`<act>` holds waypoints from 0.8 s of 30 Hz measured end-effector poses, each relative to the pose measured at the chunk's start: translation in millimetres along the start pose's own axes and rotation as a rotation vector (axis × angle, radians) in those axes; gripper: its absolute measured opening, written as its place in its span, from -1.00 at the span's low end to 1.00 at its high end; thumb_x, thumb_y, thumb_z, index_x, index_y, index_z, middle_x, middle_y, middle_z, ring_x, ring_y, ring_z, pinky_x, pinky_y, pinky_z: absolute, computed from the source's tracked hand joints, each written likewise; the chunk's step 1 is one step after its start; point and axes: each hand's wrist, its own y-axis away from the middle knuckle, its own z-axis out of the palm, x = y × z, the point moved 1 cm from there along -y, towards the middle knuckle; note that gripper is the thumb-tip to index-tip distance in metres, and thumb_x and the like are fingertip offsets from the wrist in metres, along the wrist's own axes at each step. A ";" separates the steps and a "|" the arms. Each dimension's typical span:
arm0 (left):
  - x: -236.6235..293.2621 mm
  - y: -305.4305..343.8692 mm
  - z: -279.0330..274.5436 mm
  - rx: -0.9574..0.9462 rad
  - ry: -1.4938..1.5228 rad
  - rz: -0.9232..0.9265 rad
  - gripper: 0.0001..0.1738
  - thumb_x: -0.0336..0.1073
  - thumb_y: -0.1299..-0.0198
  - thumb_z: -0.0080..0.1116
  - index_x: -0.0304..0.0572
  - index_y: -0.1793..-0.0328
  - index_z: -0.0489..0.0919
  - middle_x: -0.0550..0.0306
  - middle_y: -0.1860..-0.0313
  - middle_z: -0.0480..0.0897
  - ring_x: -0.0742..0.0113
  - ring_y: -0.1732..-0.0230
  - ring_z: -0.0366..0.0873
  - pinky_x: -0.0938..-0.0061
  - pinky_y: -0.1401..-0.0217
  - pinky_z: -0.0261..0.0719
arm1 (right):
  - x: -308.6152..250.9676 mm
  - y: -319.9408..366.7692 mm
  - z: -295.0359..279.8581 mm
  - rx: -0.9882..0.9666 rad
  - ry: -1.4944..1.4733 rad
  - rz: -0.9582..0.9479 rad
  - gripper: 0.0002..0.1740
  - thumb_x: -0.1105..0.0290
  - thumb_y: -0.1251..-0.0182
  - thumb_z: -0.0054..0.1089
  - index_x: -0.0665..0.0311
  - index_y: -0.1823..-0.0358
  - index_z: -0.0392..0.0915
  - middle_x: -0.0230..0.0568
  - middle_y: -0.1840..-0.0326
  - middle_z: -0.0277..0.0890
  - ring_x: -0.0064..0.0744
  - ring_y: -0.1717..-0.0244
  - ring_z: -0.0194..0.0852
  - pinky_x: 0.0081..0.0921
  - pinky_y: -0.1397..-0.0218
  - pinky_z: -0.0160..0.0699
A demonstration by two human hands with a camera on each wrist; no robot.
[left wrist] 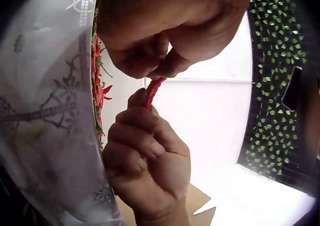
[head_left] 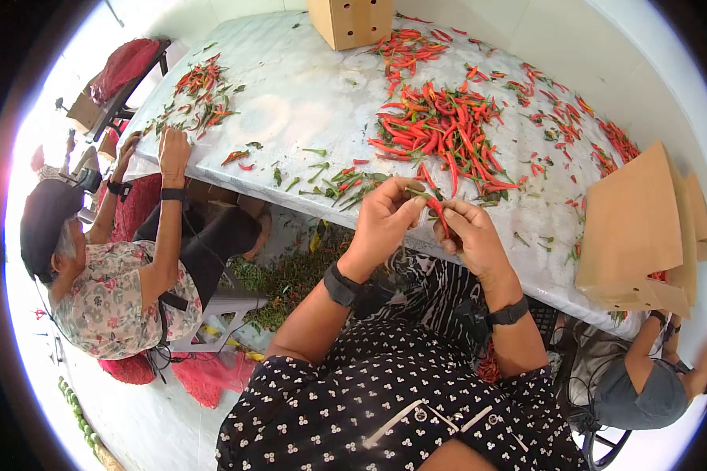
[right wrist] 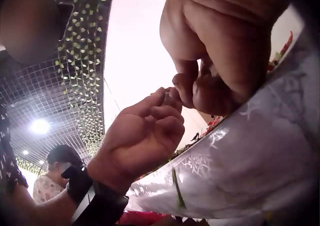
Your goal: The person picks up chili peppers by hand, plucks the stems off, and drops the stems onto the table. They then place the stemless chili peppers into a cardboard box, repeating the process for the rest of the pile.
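A red chili pepper (head_left: 436, 207) is held between both hands just above the table's near edge. My left hand (head_left: 385, 224) pinches its green stem end between thumb and forefinger. Curled round the lower part of the same chili are the fingers of my right hand (head_left: 475, 239). In the left wrist view a short stretch of red chili (left wrist: 154, 91) shows between the two hands; the rest is hidden by fingers. The right wrist view shows the fingertips meeting, with the chili mostly covered. A big heap of red chilies (head_left: 440, 129) lies just beyond the hands.
Loose green stems (head_left: 316, 169) lie left of my hands on the plastic-covered table (head_left: 291, 86). Cardboard boxes stand at the right edge (head_left: 632, 220) and the back (head_left: 351, 23). Another person (head_left: 118, 275) sits at the left with hands at a smaller chili pile (head_left: 200, 90).
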 end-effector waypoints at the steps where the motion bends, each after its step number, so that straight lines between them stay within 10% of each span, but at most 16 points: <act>1: -1.1 0.7 -0.1 -0.023 -0.018 -0.004 -0.88 -0.45 -0.18 0.06 -0.31 0.16 0.49 0.33 0.48 0.49 0.65 0.49 0.34 0.68 0.45 0.33 | -0.4 0.6 0.7 -0.001 -0.001 0.001 -0.73 0.32 -0.38 -0.11 0.37 0.07 0.42 -0.39 0.53 0.41 -0.69 0.65 0.21 -0.73 0.59 0.18; 12: -9.7 5.3 5.9 -0.020 -0.419 0.249 -0.91 -0.40 -0.18 0.08 -0.29 0.26 0.49 0.35 0.49 0.46 0.64 0.45 0.30 0.67 0.41 0.31 | -0.1 1.0 6.4 0.012 0.037 -0.104 -0.81 0.43 -0.32 0.00 0.43 0.14 0.44 -0.38 0.56 0.38 -0.60 0.62 0.33 -0.62 0.55 0.34; 24: -11.3 -2.6 -2.0 -0.159 0.003 -0.161 -0.84 -0.32 -0.25 -0.01 -0.28 0.28 0.47 0.38 0.57 0.40 0.68 0.48 0.27 0.69 0.48 0.24 | 6.0 1.0 -1.4 -0.050 0.069 -0.173 -0.81 0.42 -0.33 -0.01 0.38 0.13 0.43 -0.37 0.52 0.37 -0.59 0.54 0.36 -0.62 0.48 0.36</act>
